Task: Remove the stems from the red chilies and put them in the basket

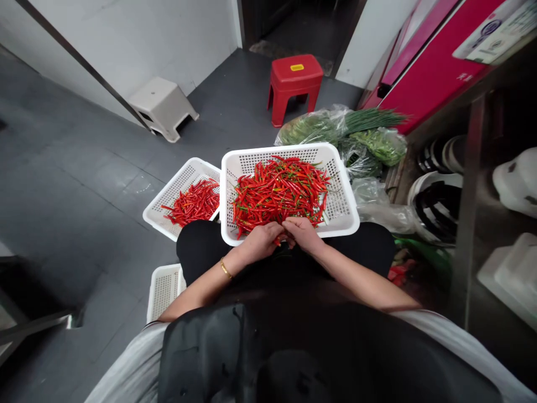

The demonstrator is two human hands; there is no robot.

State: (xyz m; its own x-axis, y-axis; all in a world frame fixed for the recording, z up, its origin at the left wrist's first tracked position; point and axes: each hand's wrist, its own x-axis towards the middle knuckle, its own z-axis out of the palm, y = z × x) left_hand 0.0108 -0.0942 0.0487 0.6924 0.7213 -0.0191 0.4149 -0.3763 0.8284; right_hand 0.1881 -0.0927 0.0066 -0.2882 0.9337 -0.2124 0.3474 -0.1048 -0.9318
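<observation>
Across my knees rests a white perforated basket (350,215) heaped with red chili peppers (281,190), many with green stems. Both hands meet at its near rim. My left hand (263,242), with a gold bracelet at the wrist, is closed on a red chili (277,242) that shows partly below the fingers. My right hand (302,232) is closed in a pinch against the left fingertips; what lies between its fingers is too small to make out. To the left, a second white basket (168,193) holds a smaller pile of red chilies (195,201).
Lower left stands another white basket (164,285). A grey stool (161,101) and a red stool (296,78) stand ahead. Bagged green vegetables (319,126) lie beyond the chili basket. Shelving with dishes (436,201) borders the right, below a pink-red cabinet (436,67).
</observation>
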